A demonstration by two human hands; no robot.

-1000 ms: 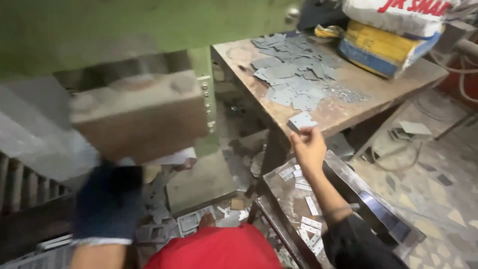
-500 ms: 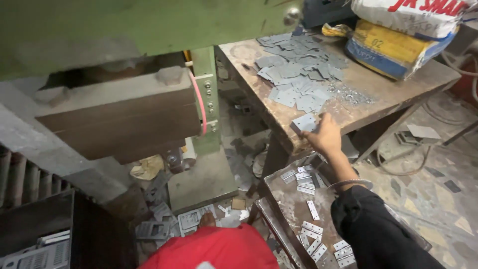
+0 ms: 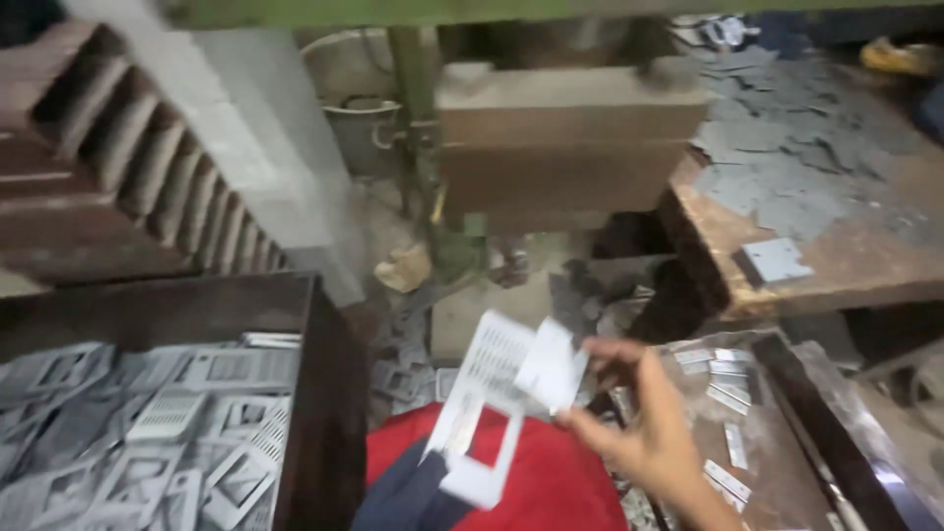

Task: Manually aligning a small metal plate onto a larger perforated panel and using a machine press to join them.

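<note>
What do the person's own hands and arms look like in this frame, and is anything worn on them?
Only the right hand is in view, rising from the lower edge of the head view. It is bare: no glove, ring or watch shows, and the visible stretch of wrist has no sleeve over it. The picture is blurred, so fine marks cannot be made out. The left hand is out of view.

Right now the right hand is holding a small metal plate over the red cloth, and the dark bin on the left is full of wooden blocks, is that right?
Not quite. The head view shows the dark bin on the left filled with grey stamped metal frames and grilles, not wooden blocks. The rest holds: the right hand pinches a small metal plate above the red cloth.
</note>
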